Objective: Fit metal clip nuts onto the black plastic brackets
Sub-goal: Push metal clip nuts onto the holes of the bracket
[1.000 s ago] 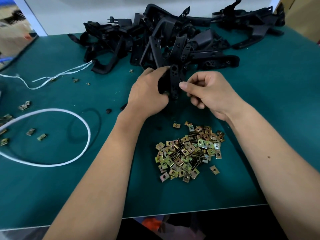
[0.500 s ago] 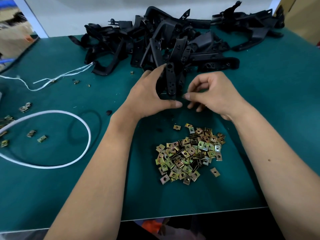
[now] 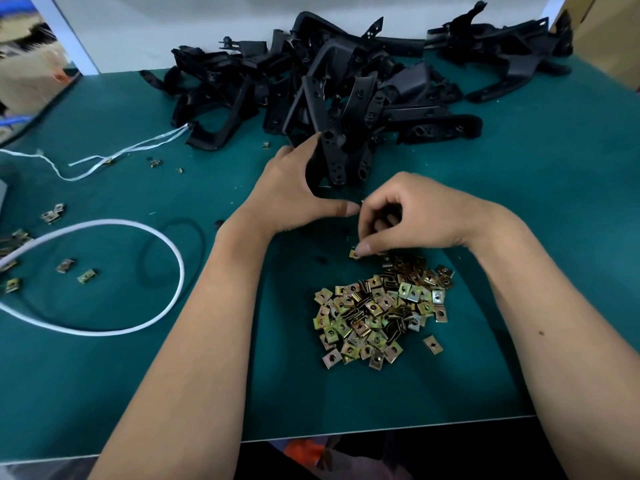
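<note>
Our left hand grasps a black bracket, standing it upright on the green mat at the near edge of the bracket pile. Our right hand curls down, fingertips pinching a clip nut at the far edge of the nut heap. Bare mat lies to the right; a white cord loop lies left.

Bright, even overhead light; soft shadows under forearms on green mat. Wide-angle bowing toward edges. Left margin smeared; black bracket pile loses detail; faint sheen on clip nuts.
</note>
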Demonstrator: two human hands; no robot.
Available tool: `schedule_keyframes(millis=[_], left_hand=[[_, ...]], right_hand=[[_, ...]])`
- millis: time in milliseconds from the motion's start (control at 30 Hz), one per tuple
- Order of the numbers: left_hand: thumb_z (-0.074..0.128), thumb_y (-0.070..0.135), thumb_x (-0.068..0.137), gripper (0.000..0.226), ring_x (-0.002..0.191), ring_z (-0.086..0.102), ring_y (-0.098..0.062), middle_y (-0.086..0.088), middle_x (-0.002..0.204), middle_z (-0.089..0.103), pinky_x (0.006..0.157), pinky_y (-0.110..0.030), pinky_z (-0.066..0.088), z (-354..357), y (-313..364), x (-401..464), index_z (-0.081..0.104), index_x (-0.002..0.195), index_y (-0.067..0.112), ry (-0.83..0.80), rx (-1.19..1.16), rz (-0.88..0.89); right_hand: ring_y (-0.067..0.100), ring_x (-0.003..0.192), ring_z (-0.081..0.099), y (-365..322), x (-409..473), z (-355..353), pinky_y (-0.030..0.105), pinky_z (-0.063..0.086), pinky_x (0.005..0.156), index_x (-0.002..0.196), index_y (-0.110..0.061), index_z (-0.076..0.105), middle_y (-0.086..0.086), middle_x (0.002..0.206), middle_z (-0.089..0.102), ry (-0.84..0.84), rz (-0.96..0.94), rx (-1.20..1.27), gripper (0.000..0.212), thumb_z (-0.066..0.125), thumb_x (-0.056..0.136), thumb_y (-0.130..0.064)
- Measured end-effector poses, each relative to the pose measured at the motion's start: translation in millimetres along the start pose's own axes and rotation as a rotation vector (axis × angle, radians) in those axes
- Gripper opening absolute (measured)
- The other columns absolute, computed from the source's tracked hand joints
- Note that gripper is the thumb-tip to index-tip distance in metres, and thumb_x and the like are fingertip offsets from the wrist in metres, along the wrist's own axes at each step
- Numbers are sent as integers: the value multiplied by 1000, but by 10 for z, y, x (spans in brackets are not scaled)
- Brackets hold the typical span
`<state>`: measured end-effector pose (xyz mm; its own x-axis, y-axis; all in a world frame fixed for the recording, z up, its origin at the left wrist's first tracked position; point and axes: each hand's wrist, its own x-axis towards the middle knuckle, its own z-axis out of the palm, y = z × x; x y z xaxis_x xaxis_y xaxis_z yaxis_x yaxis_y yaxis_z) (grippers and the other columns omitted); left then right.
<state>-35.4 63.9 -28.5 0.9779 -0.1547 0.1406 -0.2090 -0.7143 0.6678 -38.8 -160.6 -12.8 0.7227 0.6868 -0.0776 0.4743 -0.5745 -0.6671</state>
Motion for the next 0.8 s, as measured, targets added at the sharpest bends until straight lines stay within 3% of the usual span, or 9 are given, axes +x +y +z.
schedule_keyframes(millis=[133,233,300,400,500,667,800], left_hand=[[88,61,65,111,141,34,-23,-1,146,47,120,-46,32,-35,2,10,30,157,38,21,3,-47],[82,63,73,104,142,32,-24,-2,147,45,121,-46,29,-33,13,-9,28,158,39,22,-45,-41],[79,61,76,99,145,30,-23,-2,150,44,122,-44,26,-42,7,-23,28,158,40,30,-118,-50],[82,61,74,103,147,31,-22,1,152,44,123,-44,26,-48,27,-21,29,159,38,10,-131,-33],[83,67,68,117,144,31,-21,4,151,44,121,-43,27,-30,72,-16,20,162,35,-30,-35,5],[77,73,68,119,140,29,-19,3,145,43,110,-29,23,0,125,-56,18,163,32,-19,-22,52],[68,76,62,120,137,37,-20,1,138,49,116,-34,30,25,190,-64,25,162,27,2,18,78]], right_hand=[[0,58,54,-78,32,99,17,43,55,81,-29,77,-9,70,67,-62,-17,-59,14,90,76,-31],[0,71,63,-76,8,49,19,50,68,87,-28,77,-12,81,73,-6,-20,1,11,86,81,-26],[9,83,71,-51,-12,-2,22,54,78,93,-19,75,-3,90,76,85,-19,142,11,83,85,-19],[22,75,68,-14,-1,-20,27,56,68,94,-5,71,19,87,74,343,17,483,12,78,86,-2],[17,70,63,12,38,7,23,54,64,92,-4,73,14,79,71,557,125,739,10,77,85,2],[13,66,67,-2,87,58,23,57,67,91,-3,76,5,75,73,646,179,947,11,72,88,7],[15,65,68,-23,104,83,23,57,65,88,-2,76,10,77,73,666,170,953,8,76,85,5]])
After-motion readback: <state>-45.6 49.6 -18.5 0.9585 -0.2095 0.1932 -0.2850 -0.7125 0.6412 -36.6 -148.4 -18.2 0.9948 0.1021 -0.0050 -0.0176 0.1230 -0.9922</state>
